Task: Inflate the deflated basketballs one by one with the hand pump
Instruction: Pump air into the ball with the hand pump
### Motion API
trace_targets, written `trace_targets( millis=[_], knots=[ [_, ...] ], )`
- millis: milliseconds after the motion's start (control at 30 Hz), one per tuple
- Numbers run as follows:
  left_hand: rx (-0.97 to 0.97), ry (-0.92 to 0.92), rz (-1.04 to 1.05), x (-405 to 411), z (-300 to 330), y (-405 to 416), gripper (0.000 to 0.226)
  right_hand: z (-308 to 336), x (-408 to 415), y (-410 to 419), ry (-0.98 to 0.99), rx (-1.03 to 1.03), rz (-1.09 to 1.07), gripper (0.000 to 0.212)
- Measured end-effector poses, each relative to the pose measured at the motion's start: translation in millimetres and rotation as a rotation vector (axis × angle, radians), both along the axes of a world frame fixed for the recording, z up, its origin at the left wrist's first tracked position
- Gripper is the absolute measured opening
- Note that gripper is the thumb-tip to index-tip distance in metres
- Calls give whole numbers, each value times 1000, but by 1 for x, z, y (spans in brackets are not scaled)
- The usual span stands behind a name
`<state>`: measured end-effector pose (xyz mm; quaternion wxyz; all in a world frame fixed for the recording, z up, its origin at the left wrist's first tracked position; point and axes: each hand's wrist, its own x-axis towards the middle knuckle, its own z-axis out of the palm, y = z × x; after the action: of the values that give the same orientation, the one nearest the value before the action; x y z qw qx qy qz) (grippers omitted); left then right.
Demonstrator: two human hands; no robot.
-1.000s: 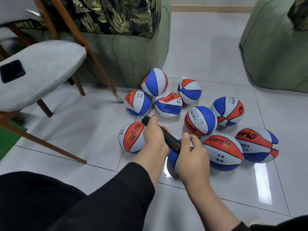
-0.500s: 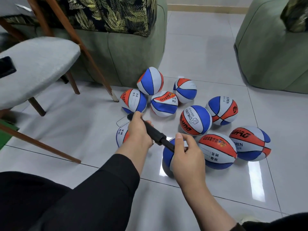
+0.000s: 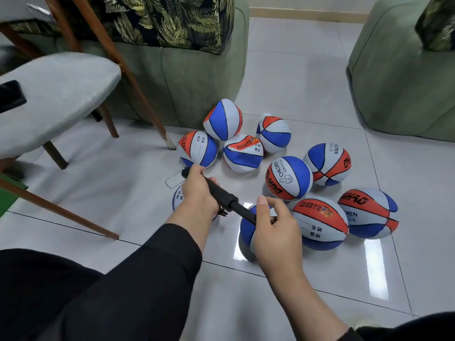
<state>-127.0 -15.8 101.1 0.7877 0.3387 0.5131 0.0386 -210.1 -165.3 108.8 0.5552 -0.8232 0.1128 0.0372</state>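
Nearest the camera, a black sleeve [image 3: 152, 274] runs up to the left hand [image 3: 198, 195], whose fingers are curled round the handle end of the black hand pump [image 3: 221, 193]. The pump slants down to the right, and its lower end meets the blue and white basketball [image 3: 246, 227] resting on the tiled floor [image 3: 307, 77]. The right hand [image 3: 275, 227] sits over that ball, thumb and fingers pinching the pump's lower end where it enters the ball; the hand hides most of the ball's top.

Under the left hand a second ball [image 3: 177, 198] is largely covered, only its pale left edge showing. Beside it lies a small clear plastic piece [image 3: 173, 179] on the tiles.

Just right of the right hand, a ball with an orange panel [image 3: 320, 222] touches the pumped ball, and a further ball with dark lettering [image 3: 368, 212] lies against it. Behind these, a ball marked CHILDREN [image 3: 288, 178] and another orange and blue ball [image 3: 327, 163] lie close together. Farther back four dented, slack balls cluster: one [image 3: 197, 148] by the wooden chair leg [image 3: 138, 87], one [image 3: 242, 153] in the middle, one [image 3: 273, 134] to its right, and one [image 3: 222, 119] leaning against the green sofa [image 3: 192, 77].

At left a grey padded chair seat [image 3: 56, 94] carries a dark flat object [image 3: 11, 94]. A leaf-patterned cushion [image 3: 172, 18] lies on the sofa, and a second green sofa [image 3: 403, 77] stands at right.
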Motion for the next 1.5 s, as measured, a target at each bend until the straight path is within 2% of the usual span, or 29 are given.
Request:
trace_targets(
  millis=[300, 400, 500, 700, 1033, 1200, 1267, 1367, 1500],
  knots=[
    [25, 3, -53, -16, 0, -56, 21, -3, 4, -1, -47, -32, -106, 25],
    [54, -3, -71, -14, 3, -48, 22, -2, 3, 5, 11, -42, -43, 29],
    [39, 3, -97, -9, 6, -33, 21, 2, 2, 7, 9, -30, -1, 24],
    [34, 19, 33, 2, 2, 13, 15, 3, -3, -4, -23, -17, 11, 22],
    [18, -2, -80, -18, -2, -52, 22, -7, 3, 1, 7, -43, -54, 30],
    [11, 16, -111, -11, -3, -36, 20, -5, 1, 5, 21, -14, -1, 25],
    [8, 17, -59, -5, -1, -19, 17, -2, 0, 2, -2, -6, -9, 22],
    [23, 13, 21, 3, 1, 8, 17, 0, -2, -4, -16, 13, -19, 24],
    [45, -5, -17, 4, 2, -1, 20, -3, 1, -5, -46, 17, -53, 29]
  ],
)
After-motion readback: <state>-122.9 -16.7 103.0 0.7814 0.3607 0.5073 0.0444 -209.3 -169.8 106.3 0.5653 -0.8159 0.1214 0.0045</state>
